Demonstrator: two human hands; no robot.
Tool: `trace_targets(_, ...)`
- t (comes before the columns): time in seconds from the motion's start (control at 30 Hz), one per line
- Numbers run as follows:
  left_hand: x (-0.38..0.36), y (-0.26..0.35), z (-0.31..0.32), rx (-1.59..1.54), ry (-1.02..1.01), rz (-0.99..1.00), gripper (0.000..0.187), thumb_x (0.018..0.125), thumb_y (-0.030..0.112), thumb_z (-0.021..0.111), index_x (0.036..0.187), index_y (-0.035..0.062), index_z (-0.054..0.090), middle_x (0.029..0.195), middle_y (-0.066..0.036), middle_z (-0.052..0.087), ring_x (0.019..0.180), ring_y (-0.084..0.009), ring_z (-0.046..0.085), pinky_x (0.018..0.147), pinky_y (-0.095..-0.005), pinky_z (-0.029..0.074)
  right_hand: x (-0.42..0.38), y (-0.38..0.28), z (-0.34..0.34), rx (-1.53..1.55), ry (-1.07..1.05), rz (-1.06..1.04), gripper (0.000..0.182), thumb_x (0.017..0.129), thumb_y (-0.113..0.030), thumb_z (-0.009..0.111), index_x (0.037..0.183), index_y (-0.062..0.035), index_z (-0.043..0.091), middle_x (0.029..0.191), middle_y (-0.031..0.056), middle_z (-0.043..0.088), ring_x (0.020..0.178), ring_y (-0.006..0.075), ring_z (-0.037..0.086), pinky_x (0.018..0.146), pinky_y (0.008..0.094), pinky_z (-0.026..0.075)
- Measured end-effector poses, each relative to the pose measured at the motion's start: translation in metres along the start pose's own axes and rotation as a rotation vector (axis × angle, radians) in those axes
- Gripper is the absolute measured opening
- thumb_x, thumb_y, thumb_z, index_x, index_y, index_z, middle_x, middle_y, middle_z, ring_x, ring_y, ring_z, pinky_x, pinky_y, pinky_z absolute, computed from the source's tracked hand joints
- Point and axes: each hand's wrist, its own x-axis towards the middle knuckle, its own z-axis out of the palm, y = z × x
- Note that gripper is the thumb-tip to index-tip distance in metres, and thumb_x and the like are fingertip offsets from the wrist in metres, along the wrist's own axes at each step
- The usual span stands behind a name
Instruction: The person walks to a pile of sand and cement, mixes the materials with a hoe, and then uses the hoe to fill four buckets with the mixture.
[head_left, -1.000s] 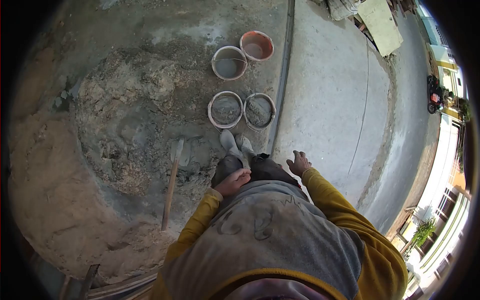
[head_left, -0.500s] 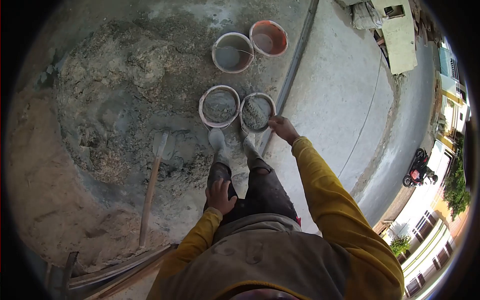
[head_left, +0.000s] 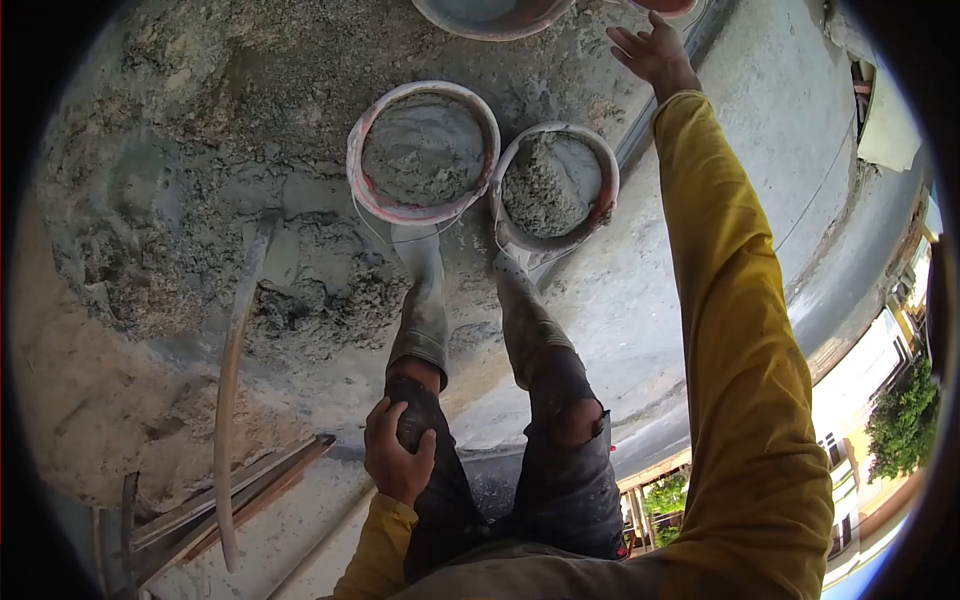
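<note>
Left hand point(head_left: 398, 455) nearest the camera: fingers curled over the left knee, palm pressed on dark, mortar-stained trousers, holding nothing else. Yellow sleeve at the wrist.

Both legs stand in grey rubber boots point(head_left: 420, 310), caked with cement, toes just under the two near buckets.

Beside the left leg, a long wooden shovel handle point(head_left: 232, 400) lies across the wet mortar heap point(head_left: 200, 200); blade half sunk in the mix. Planks point(head_left: 220, 505) at lower left, near the handle's end.

Just past the boots, two buckets touching side by side: the left bucket point(head_left: 423, 150), red-rimmed, full of smooth grey mortar; the right bucket point(head_left: 555, 185), holding a coarser, lumpier load.

Farthest out, right hand point(head_left: 655, 50) stretched forward at full arm's reach, fingers spread open, gripping nothing. It hovers near the rim of an orange bucket point(head_left: 665, 8), mostly cut off by the top edge; contact cannot be told. Another far bucket point(head_left: 490, 15) sits left of it, also cropped.
</note>
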Motion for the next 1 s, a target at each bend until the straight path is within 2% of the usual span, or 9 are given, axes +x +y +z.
trace_targets(0.1,0.002,0.003,-0.003,-0.028,-0.005,-0.049,0.049,0.068,0.019,0.072,0.113,0.0066,0.060,0.126,-0.017,0.052,0.117,-0.0359,0.051,0.097,-0.0443,0.043,0.073,0.000,-0.019,0.246,-0.048,-0.004,0.088,0.088,-0.060,0.048,0.149,-0.0063,0.013,0.147,0.0088,0.030,0.120,0.0288,0.049,0.097,0.0558,0.038)
trace_targets(0.13,0.003,0.003,-0.003,-0.036,0.003,-0.051,0.047,0.068,0.018,0.072,0.112,0.0061,0.061,0.125,-0.016,0.053,0.116,-0.0355,0.052,0.096,-0.0437,0.044,0.086,0.000,-0.021,0.231,-0.064,-0.082,0.063,0.093,-0.053,0.043,0.131,-0.0034,0.040,0.132,0.0142,0.049,0.115,0.0281,0.052,0.097,0.0537,0.038)
trace_targets(0.23,0.004,0.005,-0.003,-0.051,-0.009,-0.080,0.047,0.067,0.018,0.070,0.111,0.0054,0.061,0.125,-0.016,0.053,0.116,-0.0347,0.051,0.098,-0.0436,0.042,0.126,-0.001,-0.035,0.223,-0.070,-0.142,0.052,0.094,-0.048,0.042,0.120,-0.0041,0.048,0.121,0.0144,0.055,0.110,0.0252,0.054,0.095,0.0532,0.039)
trace_targets(0.5,0.006,0.003,0.003,-0.079,-0.003,-0.059,0.043,0.068,0.019,0.071,0.108,0.0063,0.062,0.122,-0.016,0.054,0.113,-0.0348,0.053,0.096,-0.0428,0.044,-0.004,0.078,-0.059,0.298,0.093,0.004,0.037,0.099,-0.015,0.033,0.130,0.0037,0.039,0.120,0.0247,0.050,0.106,0.0357,0.059,0.094,0.0444,0.051)
trace_targets(0.7,0.007,0.004,0.006,-0.099,-0.003,-0.047,0.041,0.068,0.019,0.071,0.106,0.0059,0.062,0.119,-0.017,0.055,0.112,-0.0354,0.053,0.096,-0.0432,0.044,-0.063,0.136,-0.125,0.042,0.021,0.208,0.045,0.098,-0.026,0.042,0.131,0.0048,0.038,0.122,0.0228,0.050,0.099,0.0323,0.061,0.072,0.0399,0.056)
trace_targets(0.77,0.005,0.003,0.008,-0.113,0.004,-0.041,0.041,0.068,0.019,0.071,0.105,0.0058,0.062,0.119,-0.017,0.055,0.112,-0.0357,0.053,0.095,-0.0434,0.044,-0.061,0.142,-0.147,0.005,0.295,0.251,0.058,0.093,-0.038,0.054,0.131,0.0041,0.038,0.123,0.0211,0.050,0.092,0.0301,0.061,0.063,0.0406,0.052)
trace_targets(0.83,0.005,0.001,0.010,-0.120,0.017,-0.023,0.040,0.067,0.020,0.072,0.103,0.0056,0.062,0.117,-0.018,0.055,0.111,-0.0358,0.053,0.095,-0.0432,0.044,-0.114,0.108,-0.092,-0.234,0.607,0.150,0.065,0.086,-0.041,0.064,0.128,0.0037,0.043,0.123,0.0200,0.052,0.090,0.0288,0.062,0.068,0.0422,0.050)
trace_targets(0.9,0.006,0.002,0.011,-0.137,0.022,-0.028,0.039,0.067,0.020,0.072,0.103,0.0055,0.062,0.116,-0.017,0.055,0.110,-0.0356,0.053,0.095,-0.0430,0.044,-0.121,0.102,-0.077,-0.868,0.851,-0.489,0.061,0.083,-0.037,0.068,0.122,0.0050,0.048,0.120,0.0189,0.054,0.091,0.0278,0.062,0.077,0.0421,0.049)
trace_targets(1.0,0.007,0.001,0.012,-0.154,0.022,-0.041,0.039,0.067,0.021,0.072,0.102,0.0055,0.062,0.114,-0.017,0.055,0.109,-0.0353,0.054,0.094,-0.0424,0.044,-0.136,0.068,0.015,-0.425,0.362,-0.581,0.060,0.082,-0.036,0.068,0.121,0.0064,0.050,0.111,0.0199,0.059,0.107,0.0291,0.057,0.092,0.0378,0.045)
